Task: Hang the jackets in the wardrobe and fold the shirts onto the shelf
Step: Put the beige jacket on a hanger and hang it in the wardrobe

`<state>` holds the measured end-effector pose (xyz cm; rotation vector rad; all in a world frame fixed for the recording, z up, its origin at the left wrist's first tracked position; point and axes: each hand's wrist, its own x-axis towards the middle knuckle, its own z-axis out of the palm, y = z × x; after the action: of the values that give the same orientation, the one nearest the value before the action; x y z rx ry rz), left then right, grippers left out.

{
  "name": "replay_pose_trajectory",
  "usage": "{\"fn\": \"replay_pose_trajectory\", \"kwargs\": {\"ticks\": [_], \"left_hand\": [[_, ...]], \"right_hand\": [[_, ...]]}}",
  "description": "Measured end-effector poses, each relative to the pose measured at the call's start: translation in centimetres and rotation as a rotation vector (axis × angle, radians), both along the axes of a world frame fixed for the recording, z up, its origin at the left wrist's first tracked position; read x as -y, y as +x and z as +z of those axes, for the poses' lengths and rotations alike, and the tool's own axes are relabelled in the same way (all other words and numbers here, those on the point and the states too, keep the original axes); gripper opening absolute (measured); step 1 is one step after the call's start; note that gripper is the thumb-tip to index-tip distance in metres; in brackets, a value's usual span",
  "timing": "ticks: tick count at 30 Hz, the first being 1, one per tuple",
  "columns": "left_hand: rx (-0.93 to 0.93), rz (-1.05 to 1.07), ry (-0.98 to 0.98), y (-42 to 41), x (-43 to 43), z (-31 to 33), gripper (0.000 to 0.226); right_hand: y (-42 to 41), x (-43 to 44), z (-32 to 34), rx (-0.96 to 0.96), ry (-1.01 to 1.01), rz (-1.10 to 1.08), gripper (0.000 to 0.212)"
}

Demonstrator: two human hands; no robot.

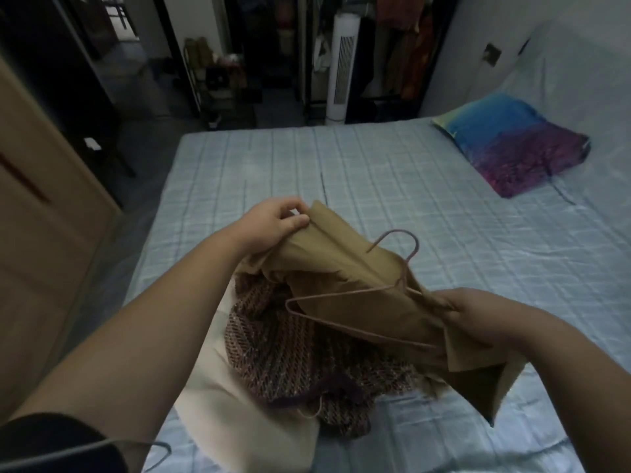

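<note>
Bed [375, 172] fills the middle of the room; light blue checked sheet, faintly creased. Pillow [512, 141] on its far right part, blue fading to purple, lying flat close to the pale right wall. Small dark wall plate [491, 54] on that wall, above the pillow. White tower fan [341, 70] upright on the floor just past the bed's far edge. Left of the fan, a low rack [222, 87] crowded with boxes, too dim to sort. Tan wooden door [41, 233] at near left.
</note>
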<state>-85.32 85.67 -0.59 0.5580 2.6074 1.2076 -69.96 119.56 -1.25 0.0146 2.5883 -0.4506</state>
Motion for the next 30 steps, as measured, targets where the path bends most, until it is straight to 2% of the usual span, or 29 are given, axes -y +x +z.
{"fn": "replay_pose_trajectory", "kwargs": {"ticks": [4,8,12,16,21,23,27,30], "left_hand": [[-0.118,0.047,-0.014,-0.1,0.2,2.2,0.008],[-0.197,0.123,-0.003,0.5,0.7,2.7,0.006],[-0.237,0.202,0.072,1.6,0.8,3.2,0.007],[-0.343,0.271,-0.024,2.6,0.8,3.2,0.005],[-0.368,0.344,0.069,4.6,-0.9,3.1,0.008],[-0.335,0.362,0.122,5.6,-1.8,2.7,0.003],[-0.32,0.431,0.179,7.5,-3.1,2.3,0.006],[-0.172,0.578,0.167,8.0,-2.9,3.0,0.01]], "right_hand": [[-2.2,0.3,1.0,-0.217,0.034,-0.109,0.017],[-3.9,1.4,1.3,-0.309,0.148,-0.139,0.015],[-5.3,2.1,2.8,-0.402,0.085,-0.23,0.016],[-5.8,2.8,4.5,-0.489,0.071,-0.247,0.012],[-5.8,3.9,7.6,-0.449,-0.174,-0.205,0.018],[-5.6,4.1,8.1,-0.453,-0.241,-0.173,0.022],[-4.6,4.2,9.0,-0.485,-0.331,-0.066,0.019],[-3.8,4.2,9.8,-0.436,-0.526,-0.067,0.015]]}}
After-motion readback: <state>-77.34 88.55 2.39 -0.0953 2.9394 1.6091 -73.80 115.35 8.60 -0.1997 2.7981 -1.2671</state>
